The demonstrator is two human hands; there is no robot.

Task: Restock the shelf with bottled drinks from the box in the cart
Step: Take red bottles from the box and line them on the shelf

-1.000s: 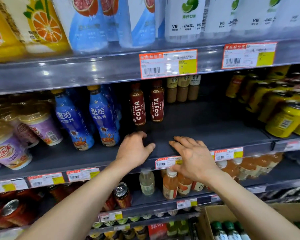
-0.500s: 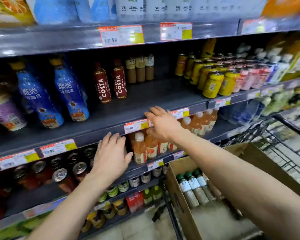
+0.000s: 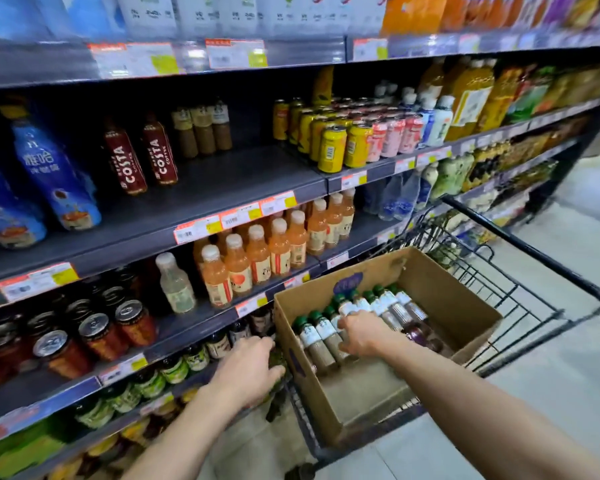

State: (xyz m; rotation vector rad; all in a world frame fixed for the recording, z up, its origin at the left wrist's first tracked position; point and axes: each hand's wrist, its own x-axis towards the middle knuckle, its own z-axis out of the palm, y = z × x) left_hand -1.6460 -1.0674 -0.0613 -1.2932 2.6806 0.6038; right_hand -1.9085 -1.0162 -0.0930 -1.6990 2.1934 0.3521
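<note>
An open cardboard box [image 3: 447, 296] sits in a black wire cart [image 3: 534, 244] at the lower right. Inside lie several bottled drinks [image 3: 385, 301] with green caps, white labels and brown contents. My right hand [image 3: 357, 334] is down in the box, with fingers and thumb closed around one bottled drink in the row. My left hand [image 3: 250, 368] hovers by the box's near left corner, fingers extended and touching the cart's rim, holding nothing. On the middle shelf [image 3: 229, 178], three similar brown bottles [image 3: 201, 133] stand at the back behind a bare stretch.
Two red Costa bottles [image 3: 142, 161] and blue bottles [image 3: 52, 178] stand left of the bare stretch, yellow cans [image 3: 333, 147] to its right. Orange bottles [image 3: 257, 258] and cans fill the lower shelves. The cart handle [image 3: 520, 237] crosses the aisle at right.
The view swung down and right from the shelf to the cart. Both hands left the shelf edge; the right one went into the box onto a bottle, the left dropped beside the box.
</note>
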